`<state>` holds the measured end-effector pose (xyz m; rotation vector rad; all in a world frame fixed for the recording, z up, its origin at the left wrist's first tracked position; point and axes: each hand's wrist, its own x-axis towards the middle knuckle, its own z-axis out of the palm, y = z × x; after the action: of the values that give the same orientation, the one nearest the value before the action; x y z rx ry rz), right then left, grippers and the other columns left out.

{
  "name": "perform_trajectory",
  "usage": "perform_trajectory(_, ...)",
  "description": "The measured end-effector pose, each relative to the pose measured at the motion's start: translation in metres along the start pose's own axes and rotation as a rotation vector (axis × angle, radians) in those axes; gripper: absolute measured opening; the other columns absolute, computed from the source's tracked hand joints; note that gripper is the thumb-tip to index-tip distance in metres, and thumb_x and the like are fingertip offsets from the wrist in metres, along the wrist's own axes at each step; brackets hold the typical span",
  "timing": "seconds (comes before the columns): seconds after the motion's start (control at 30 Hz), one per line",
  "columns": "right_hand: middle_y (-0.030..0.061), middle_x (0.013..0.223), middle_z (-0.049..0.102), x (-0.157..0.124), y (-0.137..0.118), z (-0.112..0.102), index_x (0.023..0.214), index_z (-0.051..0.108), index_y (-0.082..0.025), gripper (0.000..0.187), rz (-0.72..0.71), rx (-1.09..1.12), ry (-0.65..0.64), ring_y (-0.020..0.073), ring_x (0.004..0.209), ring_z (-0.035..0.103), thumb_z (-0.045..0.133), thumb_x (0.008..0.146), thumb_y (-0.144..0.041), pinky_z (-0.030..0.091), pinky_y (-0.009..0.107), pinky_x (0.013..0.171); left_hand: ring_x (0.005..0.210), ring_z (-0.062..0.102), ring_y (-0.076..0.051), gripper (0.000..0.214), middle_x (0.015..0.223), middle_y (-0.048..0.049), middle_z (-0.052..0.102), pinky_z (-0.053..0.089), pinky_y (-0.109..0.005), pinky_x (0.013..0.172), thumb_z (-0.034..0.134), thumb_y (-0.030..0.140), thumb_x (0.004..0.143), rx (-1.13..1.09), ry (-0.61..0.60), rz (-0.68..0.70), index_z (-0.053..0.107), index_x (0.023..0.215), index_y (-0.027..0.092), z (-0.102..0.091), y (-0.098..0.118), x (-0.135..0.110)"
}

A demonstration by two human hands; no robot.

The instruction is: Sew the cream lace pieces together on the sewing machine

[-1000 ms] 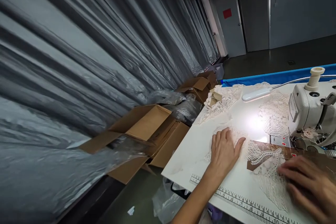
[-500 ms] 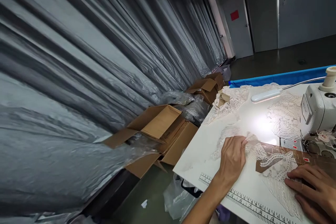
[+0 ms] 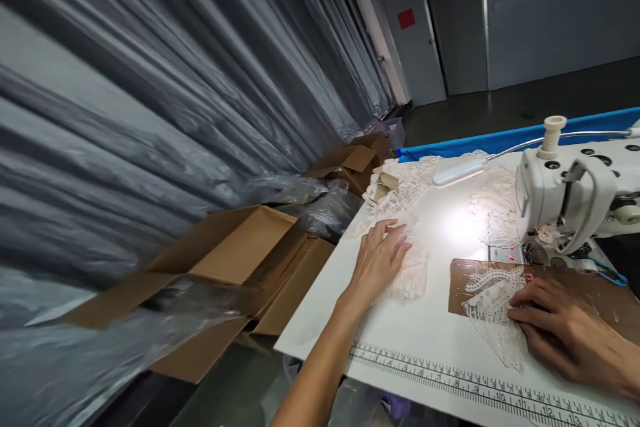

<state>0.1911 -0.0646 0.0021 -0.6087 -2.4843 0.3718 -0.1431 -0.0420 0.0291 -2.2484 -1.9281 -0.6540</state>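
Observation:
My left hand [image 3: 380,255] rests over a cream lace piece [image 3: 411,275] on the left part of the white table, its fingers apart and the thumb spread. Flat on the table to the right, my right hand [image 3: 555,320] touches the edge of another lace piece [image 3: 495,320] with stretched fingers. That lace lies partly over a brown plate [image 3: 457,287] in front of the sewing machine [image 3: 545,193]. More lace [image 3: 493,210] lies beside the machine, under the lamp's light.
A lamp [image 3: 457,172] on a bent arm hangs over the table [image 3: 440,340], which has a printed ruler along its front edge. Lace with a small card [image 3: 385,183] lies at the far left corner. Open cardboard boxes [image 3: 245,247] stand left of the table, beside a silver curtain [image 3: 200,80].
The left hand has let go of the gathered lace and opened, moving left with that lace now beneath it. My view has turned right, showing more of the machine. The right hand stays by its lace.

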Motion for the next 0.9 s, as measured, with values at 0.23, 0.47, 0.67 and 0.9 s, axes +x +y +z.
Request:
perform_trajectory(0.23, 0.0046, 0.089, 0.068, -0.005, 0.017, -0.006, 0.085, 0.066, -0.021, 0.028, 0.216, 0.071, 0.185, 0.0157, 0.082, 0.066, 0.038, 0.087, -0.015, 0.055, 0.028, 0.072, 0.087, 0.058, -0.018, 0.017, 0.098, -0.0051, 0.061, 0.047, -0.034, 0.077, 0.046, 0.025, 0.093, -0.338, -0.291, 0.245, 0.061, 0.099, 0.019, 0.017, 0.093, 0.011)
perform_trajectory(0.47, 0.0020, 0.082, 0.071, -0.004, 0.019, -0.011, 0.080, 0.067, -0.023, 0.031, 0.531, 0.121, 0.144, 0.0190, 0.070, 0.067, 0.036, 0.085, -0.024, 0.053, 0.034, 0.068, 0.075, 0.048, -0.016, 0.015, 0.083, -0.0036, 0.053, 0.040, -0.029, 0.066, 0.048, 0.021, 0.089, -0.421, -0.407, 0.319, 0.052, 0.076, 0.017, 0.036, 0.123, 0.013)
perform_trajectory(0.67, 0.0029, 0.064, 0.063, 0.004, 0.009, -0.021, 0.087, 0.066, -0.019, 0.042, 0.705, 0.351, 0.093, 0.0192, 0.057, 0.058, 0.034, 0.091, -0.046, 0.048, 0.032, 0.058, 0.057, 0.045, -0.008, 0.026, 0.068, 0.0029, 0.050, 0.037, -0.022, 0.054, 0.055, 0.042, 0.086, -1.058, -0.534, -0.185, 0.049, 0.083, 0.017, 0.014, 0.133, 0.005)
perform_trajectory(0.9, 0.0050, 0.087, 0.064, 0.002, 0.003, -0.023, 0.119, 0.057, -0.019, 0.048, 0.602, 0.634, -0.017, 0.0195, 0.072, 0.058, 0.047, 0.088, -0.054, 0.048, 0.031, 0.065, 0.059, 0.055, -0.008, 0.053, 0.069, 0.0015, 0.058, 0.047, -0.023, 0.058, 0.078, 0.052, 0.062, -1.389, -0.769, -0.382, 0.053, 0.087, 0.013, 0.006, 0.149, 0.007)
